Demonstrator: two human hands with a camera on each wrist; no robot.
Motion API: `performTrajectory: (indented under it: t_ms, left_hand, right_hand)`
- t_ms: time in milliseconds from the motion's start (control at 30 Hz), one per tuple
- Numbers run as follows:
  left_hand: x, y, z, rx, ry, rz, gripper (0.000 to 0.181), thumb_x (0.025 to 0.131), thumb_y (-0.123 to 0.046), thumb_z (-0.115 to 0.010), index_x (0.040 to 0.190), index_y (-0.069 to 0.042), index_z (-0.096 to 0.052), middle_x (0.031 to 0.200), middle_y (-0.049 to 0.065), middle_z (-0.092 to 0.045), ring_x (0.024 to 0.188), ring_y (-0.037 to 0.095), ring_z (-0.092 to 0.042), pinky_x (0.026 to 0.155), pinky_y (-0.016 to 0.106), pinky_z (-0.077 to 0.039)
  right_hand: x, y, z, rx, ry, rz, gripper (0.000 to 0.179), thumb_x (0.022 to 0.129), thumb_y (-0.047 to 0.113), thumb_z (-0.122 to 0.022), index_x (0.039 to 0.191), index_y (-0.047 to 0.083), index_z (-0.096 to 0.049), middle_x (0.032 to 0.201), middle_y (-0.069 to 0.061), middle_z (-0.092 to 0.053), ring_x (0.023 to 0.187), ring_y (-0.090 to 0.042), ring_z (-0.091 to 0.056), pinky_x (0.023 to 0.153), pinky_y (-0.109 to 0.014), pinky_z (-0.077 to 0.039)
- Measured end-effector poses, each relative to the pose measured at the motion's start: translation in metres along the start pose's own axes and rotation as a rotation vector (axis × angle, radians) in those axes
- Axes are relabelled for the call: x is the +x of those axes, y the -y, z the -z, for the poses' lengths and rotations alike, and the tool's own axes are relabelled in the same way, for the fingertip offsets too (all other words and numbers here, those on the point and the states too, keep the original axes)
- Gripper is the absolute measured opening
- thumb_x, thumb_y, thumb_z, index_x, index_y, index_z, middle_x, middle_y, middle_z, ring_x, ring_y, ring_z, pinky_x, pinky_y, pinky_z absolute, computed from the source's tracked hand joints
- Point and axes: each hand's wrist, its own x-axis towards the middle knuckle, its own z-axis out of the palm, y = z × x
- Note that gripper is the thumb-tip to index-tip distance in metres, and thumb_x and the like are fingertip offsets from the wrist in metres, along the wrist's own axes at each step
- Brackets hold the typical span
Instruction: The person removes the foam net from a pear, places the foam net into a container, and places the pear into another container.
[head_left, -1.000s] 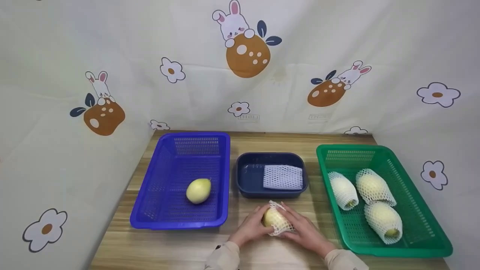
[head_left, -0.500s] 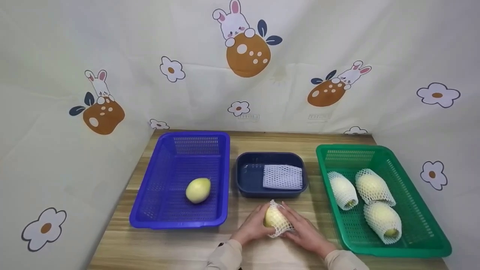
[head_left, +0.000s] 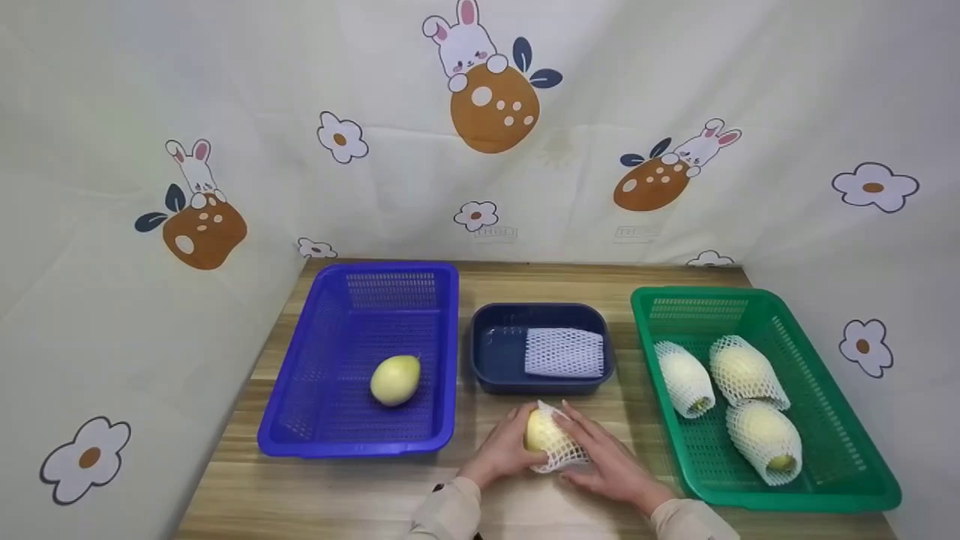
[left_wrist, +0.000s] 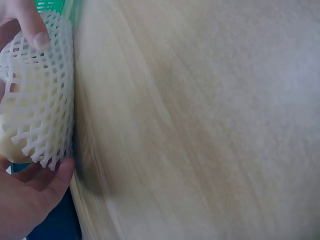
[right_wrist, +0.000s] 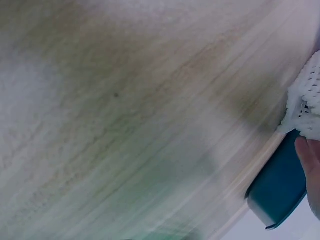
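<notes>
In the head view, a pale yellow pear [head_left: 536, 431] lies half inside a white foam net [head_left: 564, 448] at the table's front middle. My left hand [head_left: 502, 448] grips the pear's bare end, its thumb at the net's edge. From the other side my right hand [head_left: 609, 463] holds the netted part, fingers over the top and thumb low near the net's end. The left wrist view shows the net [left_wrist: 42, 95] stretched over much of the fruit. At the right wrist view's edge, the net's gathered end [right_wrist: 302, 107] appears above a thumb [right_wrist: 309, 162].
A blue basket [head_left: 296, 360] at left holds one bare pear [head_left: 395, 380]. Behind my hands stands a dark blue tub [head_left: 495, 384] with flat foam nets [head_left: 564, 352] inside. The green basket [head_left: 832, 390] at right contains three netted pears [head_left: 765, 441].
Both hands stay around the pear and net. My right thumb has shifted slightly away from the net's lower side; the baskets and tub stay put.
</notes>
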Motion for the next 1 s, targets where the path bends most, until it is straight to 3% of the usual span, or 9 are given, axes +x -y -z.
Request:
performTrajectory:
  t_ms: [233,467,733,1000]
  left_hand:
    - [-0.001,0.0,0.001,0.024,0.005,-0.015,0.074,0.064,-0.019,-0.073,0.128,-0.006,-0.039,0.115,0.011,-0.048,0.099,0.021,-0.049,0.084,0.033,-0.04]
    - [-0.002,0.003,0.003,0.023,-0.035,0.017,0.067,0.061,-0.025,-0.074,0.121,-0.016,-0.046,0.109,0.005,-0.049,0.091,0.019,-0.05,0.076,0.032,-0.042]
    - [-0.006,0.004,0.008,-0.062,-0.092,0.031,0.067,0.061,-0.037,-0.077,0.117,-0.016,-0.047,0.103,0.001,-0.049,0.09,0.019,-0.05,0.077,0.036,-0.04]
    - [-0.014,0.0,0.021,-0.065,-0.141,0.019,0.073,0.058,-0.043,-0.078,0.117,-0.014,-0.045,0.103,0.005,-0.046,0.09,0.023,-0.05,0.077,0.041,-0.042]
  right_hand:
    - [0.001,0.001,-0.001,-0.014,-0.021,0.001,0.07,0.074,0.026,-0.07,0.134,0.012,-0.038,0.134,-0.015,-0.036,0.109,-0.031,-0.047,0.082,-0.042,-0.042]
    - [-0.001,0.001,0.0,-0.002,-0.145,0.057,0.064,0.067,0.008,-0.072,0.126,0.009,-0.048,0.122,-0.01,-0.051,0.103,-0.026,-0.052,0.083,-0.037,-0.043]
    - [-0.001,0.0,0.005,-0.007,-0.287,0.118,0.049,0.064,-0.009,-0.063,0.111,0.005,-0.06,0.106,-0.007,-0.061,0.093,-0.023,-0.058,0.082,-0.028,-0.043]
    - [-0.001,0.008,0.018,-0.124,-0.352,0.006,0.045,0.055,-0.01,-0.059,0.097,0.007,-0.065,0.091,-0.004,-0.063,0.083,-0.02,-0.059,0.068,-0.031,-0.047]
